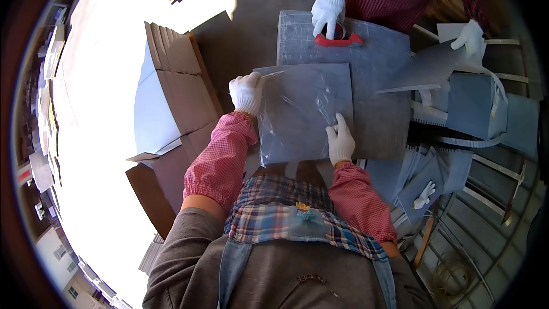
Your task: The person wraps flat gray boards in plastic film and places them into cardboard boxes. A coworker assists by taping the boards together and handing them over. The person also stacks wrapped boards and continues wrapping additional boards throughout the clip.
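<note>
The sheet (303, 114), flat, grey and glossy with streaks of glare, lay in front of the person between the two gloved hands, on top of a larger grey board (382, 129). The left hand (246, 92) was at the sheet's left edge, just below its upper left corner, with the fingers curled in; a thin pale streak ran from the knuckles onto the sheet, and I could not tell whether the fingers pinched the edge or held something slim. The right hand (341, 140) was at the lower right part of the sheet, near its right edge, its index finger pointing away from the body and its thumb parted from it, with nothing visible between them. Most of the sheet thus spread between the two hands, its far edge beyond both. Across the board, a co-worker's gloved hand (329, 11) was on a red tape dispenser (340, 40), close beyond the sheet; the co-worker's other hand (470, 40) was at a grey panel (414, 70) to the right. A loose glove (424, 194) lay among grey pieces at the lower right, and folded cardboard (177, 86) stood to the left.
</note>
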The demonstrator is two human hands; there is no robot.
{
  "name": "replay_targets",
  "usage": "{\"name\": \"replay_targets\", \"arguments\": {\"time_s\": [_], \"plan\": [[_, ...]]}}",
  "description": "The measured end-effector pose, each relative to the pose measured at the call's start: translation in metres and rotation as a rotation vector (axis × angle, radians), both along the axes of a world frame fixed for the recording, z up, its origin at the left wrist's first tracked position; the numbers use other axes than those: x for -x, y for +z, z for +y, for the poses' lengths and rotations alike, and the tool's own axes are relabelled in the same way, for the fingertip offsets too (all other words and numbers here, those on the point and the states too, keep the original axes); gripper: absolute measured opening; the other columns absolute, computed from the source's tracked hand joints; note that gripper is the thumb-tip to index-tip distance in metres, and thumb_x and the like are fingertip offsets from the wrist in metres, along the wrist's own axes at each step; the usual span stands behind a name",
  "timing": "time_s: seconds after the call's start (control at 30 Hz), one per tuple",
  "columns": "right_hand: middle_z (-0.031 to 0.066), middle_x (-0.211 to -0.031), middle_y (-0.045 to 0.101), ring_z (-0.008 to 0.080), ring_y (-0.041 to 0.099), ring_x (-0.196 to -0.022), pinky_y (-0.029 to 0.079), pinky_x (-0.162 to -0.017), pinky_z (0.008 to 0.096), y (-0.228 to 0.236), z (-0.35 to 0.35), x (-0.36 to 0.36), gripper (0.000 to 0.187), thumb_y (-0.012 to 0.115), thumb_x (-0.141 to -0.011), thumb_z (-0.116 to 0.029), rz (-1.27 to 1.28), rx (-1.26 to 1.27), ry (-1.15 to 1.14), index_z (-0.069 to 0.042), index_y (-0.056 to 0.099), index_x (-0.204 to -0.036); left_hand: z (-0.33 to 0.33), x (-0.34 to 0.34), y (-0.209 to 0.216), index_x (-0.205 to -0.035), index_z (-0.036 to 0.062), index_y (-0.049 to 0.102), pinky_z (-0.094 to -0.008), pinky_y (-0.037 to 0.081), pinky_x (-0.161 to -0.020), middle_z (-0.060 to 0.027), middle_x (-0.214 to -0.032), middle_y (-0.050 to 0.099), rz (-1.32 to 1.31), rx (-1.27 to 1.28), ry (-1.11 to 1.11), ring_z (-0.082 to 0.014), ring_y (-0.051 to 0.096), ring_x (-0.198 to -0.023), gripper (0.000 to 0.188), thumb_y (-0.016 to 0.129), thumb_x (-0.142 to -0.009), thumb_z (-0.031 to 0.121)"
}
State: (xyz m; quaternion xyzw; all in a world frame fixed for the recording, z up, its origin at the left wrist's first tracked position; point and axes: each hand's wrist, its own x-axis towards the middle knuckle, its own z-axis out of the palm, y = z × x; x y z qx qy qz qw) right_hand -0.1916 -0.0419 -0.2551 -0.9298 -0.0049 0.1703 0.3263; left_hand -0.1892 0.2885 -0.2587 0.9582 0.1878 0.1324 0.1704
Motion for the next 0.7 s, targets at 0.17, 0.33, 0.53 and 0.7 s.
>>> {"name": "replay_targets", "arguments": {"time_s": [0.17, 0.33, 0.53, 0.7], "plan": [[0.0085, -0.103, 0.071, 0.0301, 0.068, -0.094, 0.052, -0.090, 0.0419, -0.007, 0.001, -0.001, 0.052, 0.068, -0.096, -0.026, -0.039, -0.006, -0.085, -0.014, 0.057, -0.145, -0.007, -0.044, 0.007, -0.090, 0.0135, 0.073, -0.0459, 0.050, -0.078, -0.0094, -0.080, 0.074, 0.306, -0.195, 0.010, -0.0297, 0.072, -0.084, 0.021, 0.067, -0.095, 0.033], [0.0085, -0.101, 0.071, 0.0292, 0.067, -0.093, 0.051, -0.090, 0.0412, -0.005, 0.001, -0.003, 0.052, 0.068, -0.096, -0.025, -0.026, 0.023, -0.098, -0.013, 0.057, -0.145, -0.023, -0.064, 0.056, -0.111, 0.0144, 0.069, -0.0476, 0.050, -0.086, -0.0075, -0.098, 0.073, 0.279, -0.279, 0.040, -0.0298, 0.068, -0.096, 0.021, 0.069, -0.093, 0.026], [0.0084, -0.104, 0.071, 0.0300, 0.068, -0.095, 0.052, -0.091, 0.0426, -0.003, 0.003, -0.003, 0.053, 0.066, -0.097, -0.026, -0.016, 0.012, -0.133, -0.013, 0.056, -0.147, -0.135, -0.019, 0.041, -0.120, 0.0107, 0.061, -0.0474, 0.044, -0.101, -0.0093, -0.122, 0.060, 0.077, -0.091, -0.404, -0.0322, 0.055, -0.119, 0.039, 0.073, -0.085, 0.021], [0.0078, -0.109, 0.071, 0.0311, 0.069, -0.098, 0.052, -0.091, 0.0452, 0.002, -0.014, -0.001, 0.051, 0.063, -0.099, -0.028, 0.000, 0.045, -0.120, -0.015, 0.054, -0.148, -0.143, -0.002, 0.001, -0.142, 0.0085, 0.054, -0.0649, 0.027, -0.115, -0.0188, -0.149, 0.048, 0.186, 0.010, -0.315, -0.0429, 0.039, -0.141, 0.067, 0.074, -0.087, 0.041]]}}
